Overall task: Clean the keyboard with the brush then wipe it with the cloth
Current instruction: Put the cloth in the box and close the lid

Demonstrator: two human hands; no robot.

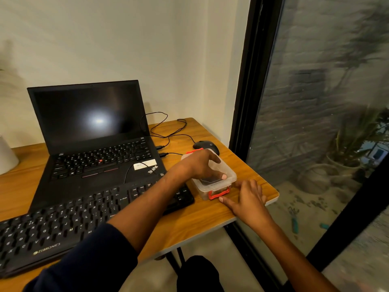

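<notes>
Desk (189, 224), keyboard (69, 220) left of hands (box-busy)

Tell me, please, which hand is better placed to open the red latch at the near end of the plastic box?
Probably the right hand: its fingertips lie on the table beside the near red latch. The left hand rests on top of the lid of the plastic box, so it can hold the box steady.

Left hand (202, 165) atop clear box (228, 178); right hand (248, 199) at red latch (219, 193).
</notes>
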